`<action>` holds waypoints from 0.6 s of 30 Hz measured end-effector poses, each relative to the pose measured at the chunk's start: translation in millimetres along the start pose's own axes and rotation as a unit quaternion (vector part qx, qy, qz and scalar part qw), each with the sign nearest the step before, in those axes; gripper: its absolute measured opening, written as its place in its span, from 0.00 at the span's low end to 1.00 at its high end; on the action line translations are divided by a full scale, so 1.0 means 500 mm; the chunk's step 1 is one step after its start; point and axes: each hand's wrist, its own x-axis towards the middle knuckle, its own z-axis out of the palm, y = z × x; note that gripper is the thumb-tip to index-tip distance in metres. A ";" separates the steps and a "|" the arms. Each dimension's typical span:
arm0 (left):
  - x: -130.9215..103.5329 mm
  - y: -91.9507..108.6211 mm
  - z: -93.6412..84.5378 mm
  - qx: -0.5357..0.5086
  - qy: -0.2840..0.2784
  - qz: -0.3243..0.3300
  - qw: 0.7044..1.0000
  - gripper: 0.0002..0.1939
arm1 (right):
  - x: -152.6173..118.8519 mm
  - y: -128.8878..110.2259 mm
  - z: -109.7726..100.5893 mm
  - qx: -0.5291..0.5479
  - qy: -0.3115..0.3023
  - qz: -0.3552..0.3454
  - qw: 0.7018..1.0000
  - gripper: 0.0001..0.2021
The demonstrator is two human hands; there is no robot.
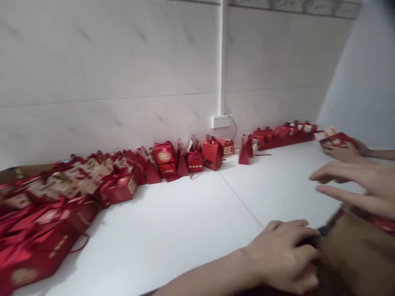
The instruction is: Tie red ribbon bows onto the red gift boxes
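Note:
My left hand reaches in from the bottom, its fingers bent over the dark edge of an open brown cardboard carton at the lower right. My right hand hovers above that carton, fingers stretched and apart, nothing between them. Some red shows inside the carton, blurred. Just beyond my right hand, another person's hand holds a red gift box with pale parts. Red gift boxes with ribbons crowd the left side of the white table.
Along the wall runs a row of red gift boxes, some peaked with loops on top. A larger ribboned red box lies at the near left. A white socket strip with a cable sits on the wall. A cardboard edge shows behind the left pile.

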 end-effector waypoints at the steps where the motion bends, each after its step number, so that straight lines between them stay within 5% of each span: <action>1: -0.033 -0.022 -0.029 0.019 0.001 -0.026 0.999 0.16 | 0.033 -0.038 0.034 0.014 -0.068 -0.062 0.996 0.20; 4: -0.150 -0.088 -0.135 0.086 0.043 -0.147 0.984 0.14 | 0.095 -0.131 0.157 0.048 -0.184 -0.179 0.965 0.13; 7: -0.295 -0.129 -0.272 0.201 0.127 -0.314 0.919 0.12 | 0.111 -0.203 0.304 0.098 -0.284 -0.195 0.934 0.12; 9: -0.397 -0.124 -0.364 0.316 0.212 -0.441 0.813 0.10 | 0.107 -0.247 0.403 0.165 -0.318 -0.166 0.919 0.13; 12: -0.532 -0.069 -0.458 0.489 0.283 -0.558 0.608 0.14 | 0.092 -0.310 0.525 0.256 -0.282 -0.105 0.919 0.14; 16: -0.649 0.016 -0.485 0.540 0.275 -0.663 0.440 0.29 | 0.069 -0.367 0.604 0.325 -0.292 -0.108 0.893 0.12; 18: -0.683 0.038 -0.481 0.520 0.244 -0.713 0.402 0.35 | 0.059 -0.377 0.613 0.331 -0.305 -0.130 0.883 0.11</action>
